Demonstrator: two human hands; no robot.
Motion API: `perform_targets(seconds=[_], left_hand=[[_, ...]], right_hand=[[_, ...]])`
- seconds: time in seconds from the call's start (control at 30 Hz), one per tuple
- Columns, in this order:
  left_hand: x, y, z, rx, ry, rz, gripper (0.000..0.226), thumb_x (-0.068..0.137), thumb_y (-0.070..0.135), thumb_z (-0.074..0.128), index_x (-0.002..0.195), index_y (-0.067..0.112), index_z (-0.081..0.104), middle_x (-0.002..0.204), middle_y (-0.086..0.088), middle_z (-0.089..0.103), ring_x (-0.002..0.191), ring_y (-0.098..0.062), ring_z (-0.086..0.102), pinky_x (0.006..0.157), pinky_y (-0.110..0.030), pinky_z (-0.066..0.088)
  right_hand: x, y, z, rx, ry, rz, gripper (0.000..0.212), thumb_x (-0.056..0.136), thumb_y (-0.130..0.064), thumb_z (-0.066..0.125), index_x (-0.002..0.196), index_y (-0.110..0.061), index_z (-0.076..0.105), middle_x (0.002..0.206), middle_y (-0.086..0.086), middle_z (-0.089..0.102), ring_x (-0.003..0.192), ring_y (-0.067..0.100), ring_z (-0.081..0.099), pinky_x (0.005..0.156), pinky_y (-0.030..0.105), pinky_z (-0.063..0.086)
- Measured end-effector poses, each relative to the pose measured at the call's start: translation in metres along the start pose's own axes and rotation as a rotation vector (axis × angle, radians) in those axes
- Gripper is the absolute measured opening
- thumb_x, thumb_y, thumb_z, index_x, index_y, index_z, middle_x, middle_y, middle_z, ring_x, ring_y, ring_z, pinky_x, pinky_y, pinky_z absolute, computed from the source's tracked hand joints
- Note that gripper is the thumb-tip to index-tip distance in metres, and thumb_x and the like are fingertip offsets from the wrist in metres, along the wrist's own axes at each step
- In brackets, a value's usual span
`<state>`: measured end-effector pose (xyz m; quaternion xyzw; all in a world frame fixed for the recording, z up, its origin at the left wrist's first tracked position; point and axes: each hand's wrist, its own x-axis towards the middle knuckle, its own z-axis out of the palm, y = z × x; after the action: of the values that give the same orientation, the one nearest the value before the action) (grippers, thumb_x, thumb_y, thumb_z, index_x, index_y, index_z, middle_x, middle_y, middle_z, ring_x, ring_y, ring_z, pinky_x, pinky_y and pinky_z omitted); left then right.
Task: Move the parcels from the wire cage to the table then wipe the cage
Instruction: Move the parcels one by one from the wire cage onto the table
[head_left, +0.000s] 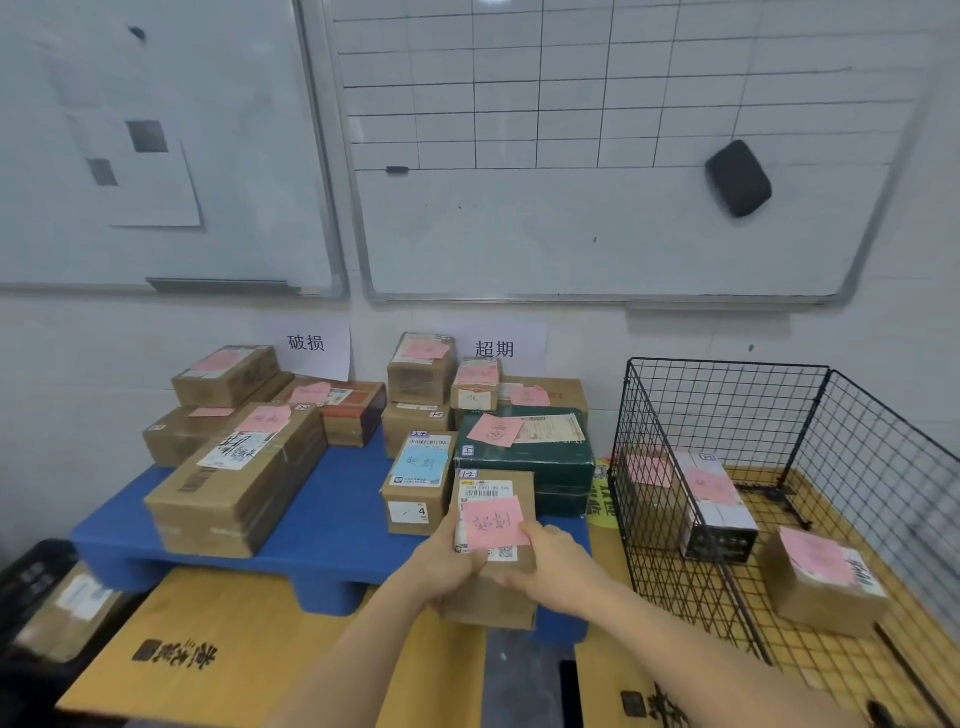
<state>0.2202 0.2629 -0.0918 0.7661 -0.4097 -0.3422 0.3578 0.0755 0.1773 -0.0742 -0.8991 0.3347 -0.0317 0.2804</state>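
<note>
Fingers of the left hand (449, 564) curl round the left edge of a brown cardboard parcel with a pink handwritten note (491, 519), thumb lying up its side, and the right hand (550, 564) grips the opposite edge the same way, thumb on the top face. The parcel is held between both hands at the front edge of the blue plastic platform (343, 499). Its long axis runs away from the person toward the wall; whether its underside already rests on the platform cannot be told. Just to its left stands a small brown box with a pale blue label (418, 483), and just behind and to the right a dark green carton (524, 462), so the free spot lies straight ahead and slightly down from the fingers, a narrow slot that suits the parcel's present heading. To the right, the black wire cage (727, 395) holds three parcels: a white and black box (719, 514), a brown box with a pink note (821, 577) nearer the front, and another brown one (649, 483) at the cage's left wall. The right hand is the nearer to them, so the unloading looks partly done and wiping not yet due.
</note>
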Motion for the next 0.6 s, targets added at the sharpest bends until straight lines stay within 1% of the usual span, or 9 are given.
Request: perform_targets(seconds=[0.1,0.17,0.23,0.33,0.4,0.47,0.5,0.57,0.6], left_hand=[[0.004,0.004,-0.002,0.011,0.021,0.013,0.058,0.094,0.03,0.056,0.144,0.033,0.027,0.146,0.006,0.043,0.135,-0.017,0.038,0.108,-0.04,0.033],[0.006,0.008,-0.002,0.014,0.039,0.016,0.054,0.094,0.026,0.058,0.141,0.03,0.031,0.144,0.005,0.046,0.133,-0.017,0.041,0.107,-0.039,0.036],[0.008,0.009,-0.002,0.021,0.036,0.017,0.056,0.093,0.025,0.059,0.141,0.029,0.032,0.143,0.004,0.046,0.133,-0.017,0.04,0.106,-0.039,0.037],[0.009,0.01,-0.001,0.039,0.037,0.015,0.06,0.09,0.028,0.062,0.141,0.031,0.031,0.144,0.003,0.043,0.136,-0.02,0.036,0.111,-0.044,0.034],[0.01,0.012,-0.002,0.045,0.071,0.014,0.062,0.088,0.033,0.062,0.14,0.036,0.03,0.144,0.003,0.042,0.137,-0.021,0.033,0.112,-0.049,0.031],[0.012,0.015,-0.006,0.096,0.123,0.024,0.062,0.088,0.035,0.062,0.141,0.033,0.029,0.144,0.002,0.04,0.138,-0.023,0.03,0.113,-0.049,0.029],[0.012,0.019,-0.008,0.118,0.155,0.019,0.065,0.09,0.036,0.061,0.145,0.029,0.027,0.147,0.0,0.036,0.14,-0.024,0.026,0.114,-0.048,0.027],[0.016,0.027,-0.014,0.147,0.236,-0.006,0.076,0.092,0.041,0.057,0.152,0.021,0.015,0.157,-0.006,0.019,0.147,-0.026,0.008,0.117,-0.049,0.019],[0.018,0.034,-0.018,0.177,0.274,-0.004,0.081,0.092,0.047,0.054,0.153,0.021,0.009,0.16,-0.006,0.012,0.148,-0.024,0.0,0.117,-0.05,0.016]], right_hand=[[0.001,0.0,-0.001,0.06,0.027,-0.008,0.075,0.079,-0.06,0.063,0.143,-0.033,0.033,0.13,0.0,0.052,0.114,0.016,0.053,0.093,0.03,0.049],[0.001,0.001,-0.002,0.088,0.044,-0.031,0.076,0.078,-0.058,0.065,0.143,-0.034,0.033,0.131,-0.003,0.053,0.115,0.013,0.052,0.093,0.031,0.05],[0.0,0.002,-0.003,0.102,0.044,-0.048,0.077,0.079,-0.055,0.067,0.144,-0.033,0.032,0.132,-0.004,0.052,0.116,0.013,0.051,0.095,0.03,0.049],[0.002,0.003,-0.001,0.086,0.04,-0.058,0.075,0.08,-0.054,0.067,0.144,-0.033,0.033,0.131,-0.003,0.05,0.115,0.013,0.05,0.093,0.027,0.047],[0.002,0.003,-0.002,0.064,0.068,-0.07,0.073,0.082,-0.049,0.067,0.144,-0.032,0.033,0.13,-0.001,0.05,0.114,0.014,0.049,0.093,0.027,0.047],[0.003,0.004,-0.005,0.051,0.107,-0.079,0.069,0.084,-0.042,0.067,0.142,-0.029,0.033,0.127,0.0,0.05,0.114,0.015,0.048,0.092,0.026,0.046],[0.003,0.004,-0.008,0.049,0.134,-0.086,0.066,0.084,-0.04,0.066,0.141,-0.026,0.035,0.126,0.001,0.05,0.113,0.015,0.048,0.092,0.026,0.045],[0.004,0.001,-0.017,0.055,0.213,-0.117,0.063,0.085,-0.04,0.065,0.139,-0.022,0.037,0.125,0.0,0.05,0.115,0.016,0.047,0.093,0.027,0.044],[0.004,-0.001,-0.022,0.064,0.261,-0.135,0.063,0.085,-0.04,0.065,0.138,-0.02,0.038,0.126,0.0,0.05,0.118,0.016,0.046,0.096,0.028,0.043]])
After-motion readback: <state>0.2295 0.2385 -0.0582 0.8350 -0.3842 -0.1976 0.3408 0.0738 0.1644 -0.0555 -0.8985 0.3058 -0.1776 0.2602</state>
